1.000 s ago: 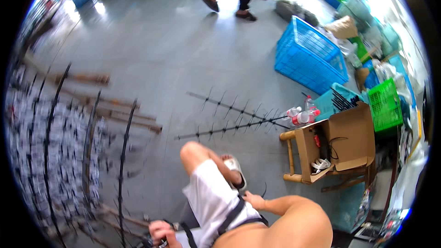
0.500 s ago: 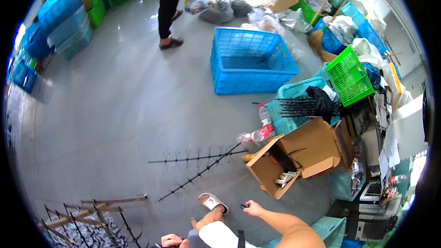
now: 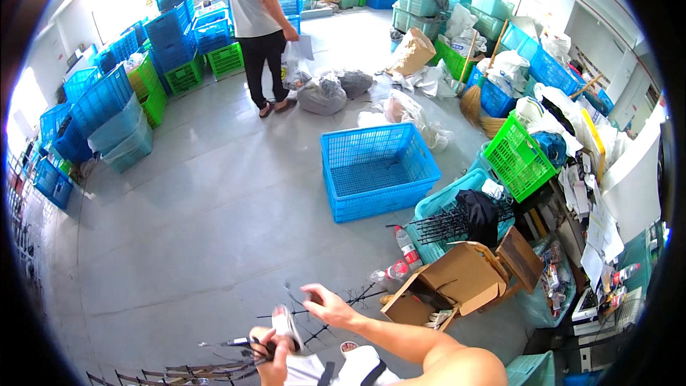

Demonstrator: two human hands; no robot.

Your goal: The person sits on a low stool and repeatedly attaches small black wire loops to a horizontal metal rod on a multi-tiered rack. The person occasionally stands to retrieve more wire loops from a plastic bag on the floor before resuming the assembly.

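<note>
My left hand [image 3: 270, 359] is closed around several thin dark pieces [image 3: 239, 343], some with pale tips that point to the left. What they are is too small to make out. Above and to the right of it, my right hand [image 3: 329, 307] pinches a small dark piece with a thin bent end [image 3: 290, 290]. The two hands are apart. Beyond and partly behind them, crossed black rods [image 3: 321, 334] with short wire prongs lie on the floor near my feet. More dark rods [image 3: 171, 373] run along the lower left edge.
An open cardboard box [image 3: 468, 282] stands at the right, beside plastic bottles [image 3: 407, 246] and a teal basket [image 3: 421, 232] of black rods. A large blue crate [image 3: 379, 200] sits ahead. Farther off, a person [image 3: 257, 28] stands near grey bags [image 3: 325, 96]. Stacked crates [image 3: 171, 36] line the back left.
The view has tilted upward. My right hand has swung left with its small dark piece, closer to my left hand, which now shows more fully with its dark pieces.
</note>
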